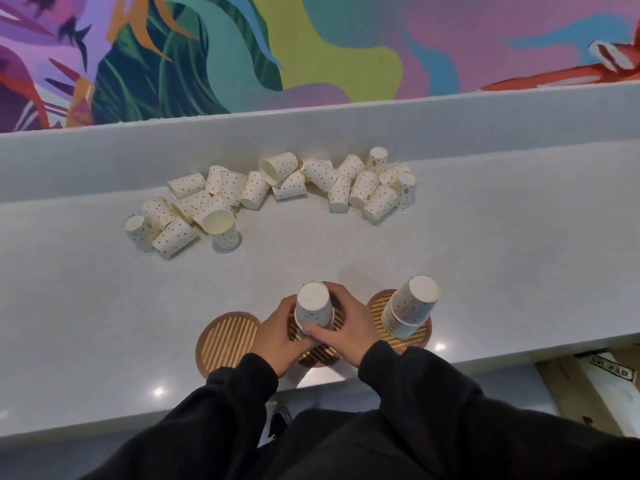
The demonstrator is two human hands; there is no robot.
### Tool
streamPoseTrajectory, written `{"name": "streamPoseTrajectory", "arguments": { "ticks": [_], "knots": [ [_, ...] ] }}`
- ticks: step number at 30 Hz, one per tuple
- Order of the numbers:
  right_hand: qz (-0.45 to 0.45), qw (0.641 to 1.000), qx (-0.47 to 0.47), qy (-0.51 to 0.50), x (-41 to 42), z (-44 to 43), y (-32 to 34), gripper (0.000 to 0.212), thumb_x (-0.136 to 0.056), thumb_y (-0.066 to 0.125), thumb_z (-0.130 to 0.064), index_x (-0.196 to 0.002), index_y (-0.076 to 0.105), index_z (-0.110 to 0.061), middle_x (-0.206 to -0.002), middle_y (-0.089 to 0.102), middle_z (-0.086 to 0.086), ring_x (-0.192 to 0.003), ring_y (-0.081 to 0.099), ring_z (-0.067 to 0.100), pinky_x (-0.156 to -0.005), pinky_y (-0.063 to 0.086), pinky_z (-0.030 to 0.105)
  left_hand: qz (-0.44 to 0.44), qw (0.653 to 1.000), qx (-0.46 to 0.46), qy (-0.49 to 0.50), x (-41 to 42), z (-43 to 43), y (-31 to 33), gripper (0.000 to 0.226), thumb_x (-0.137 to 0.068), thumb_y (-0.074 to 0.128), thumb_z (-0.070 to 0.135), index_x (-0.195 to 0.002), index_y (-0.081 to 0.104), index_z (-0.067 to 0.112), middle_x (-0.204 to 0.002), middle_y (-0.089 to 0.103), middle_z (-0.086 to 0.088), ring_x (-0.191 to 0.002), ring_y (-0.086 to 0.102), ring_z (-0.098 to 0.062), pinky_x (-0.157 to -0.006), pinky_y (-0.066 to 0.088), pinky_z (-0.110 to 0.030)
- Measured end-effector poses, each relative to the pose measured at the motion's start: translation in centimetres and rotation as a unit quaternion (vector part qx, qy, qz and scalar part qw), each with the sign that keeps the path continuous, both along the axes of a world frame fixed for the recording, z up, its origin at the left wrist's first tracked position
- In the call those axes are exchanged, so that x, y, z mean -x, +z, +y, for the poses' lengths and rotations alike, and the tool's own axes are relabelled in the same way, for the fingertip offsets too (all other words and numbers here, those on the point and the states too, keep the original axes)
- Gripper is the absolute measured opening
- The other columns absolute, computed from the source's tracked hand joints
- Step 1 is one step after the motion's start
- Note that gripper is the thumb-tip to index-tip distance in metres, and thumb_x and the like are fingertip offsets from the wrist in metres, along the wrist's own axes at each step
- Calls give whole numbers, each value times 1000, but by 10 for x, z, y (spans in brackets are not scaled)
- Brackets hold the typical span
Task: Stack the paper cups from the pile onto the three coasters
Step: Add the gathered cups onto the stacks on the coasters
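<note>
Left hand [277, 336] and right hand [349, 327] both grip 1 upside-down dotted white paper cup [313, 308] on the middle round striped wooden coaster [318, 355], likely seating it; next needs release, then a reach to 12 o'clock for the cup pile [270, 195] on the grey desk [485, 254].

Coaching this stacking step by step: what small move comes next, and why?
Probably let go of the upside-down cup: the left hand and right hand hold it on the middle coaster, while many cups lie in the pile and the left coaster is bare.
</note>
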State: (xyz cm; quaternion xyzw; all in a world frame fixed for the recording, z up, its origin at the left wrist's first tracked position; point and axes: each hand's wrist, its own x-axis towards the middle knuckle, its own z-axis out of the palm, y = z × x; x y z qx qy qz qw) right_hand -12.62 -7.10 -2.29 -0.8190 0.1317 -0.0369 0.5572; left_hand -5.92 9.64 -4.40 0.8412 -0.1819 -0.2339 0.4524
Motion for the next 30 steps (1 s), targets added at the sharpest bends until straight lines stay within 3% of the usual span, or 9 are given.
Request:
{"name": "streamPoseTrajectory", "arguments": {
  "ticks": [5, 14, 18, 22, 25, 30],
  "knots": [
    [18, 1000, 2, 3, 0, -2, -12, 75, -72, 89, -49, -135, 51, -48, -129, 62, -28, -124, 58, -2, -106, 54, 34, -4, 1000, -23, -12, -2, 0, -4, 80, -74, 84, 52, -137, 34, 51, -136, 59, 15, -122, 58, -8, -105, 52, -39],
    [55, 998, 2, 27, -1, -5, -16, 74, -71, 91, -46, -130, 49, -56, -126, 61, -33, -122, 55, -7, -107, 52, 29, -11, 997, -67, -27, -7, 0, -11, 74, -78, 85, 37, -138, 41, 42, -137, 61, 10, -122, 58, -13, -106, 50, -38],
    [60, 997, -8, 53, -1, -11, -13, 82, -68, 93, -44, -135, 46, -53, -132, 59, -29, -127, 54, -3, -111, 50, 36, -5, 994, -92, -50, -17, 5, -13, 70, -81, 83, 31, -140, 45, 38, -131, 59, 15, -116, 55, -6, -100, 47, -24],
    [59, 995, -18, 73, 0, -22, 8, 99, -65, 94, -48, -145, 37, -54, -146, 49, -28, -138, 45, -1, -118, 43, 39, 4, 994, -101, -47, -34, 16, -6, 48, -92, 70, 10, -127, 54, 39, -116, 66, 20, -106, 64, -3, -100, 54, -26],
    [-5, 998, -32, 50, -2, -24, 42, 80, -74, 84, -53, -143, 43, -52, -147, 50, -28, -139, 45, -1, -118, 42, 43, -3, 997, -75, 12, -51, 32, 2, 38, -92, 68, 5, -116, 64, 34, -104, 71, 13, -99, 69, -6, -94, 57, -24],
    [-165, 982, -89, -29, -20, 3, 124, 51, -87, 68, -45, -133, 59, -24, -138, 64, -8, -133, 58, 20, -109, 50, 49, -9, 995, 7, 100, -92, 62, 22, 32, -89, 72, 4, -104, 72, 33, -96, 75, 8, -93, 71, -11, -88, 58, -27]
  ]
}}
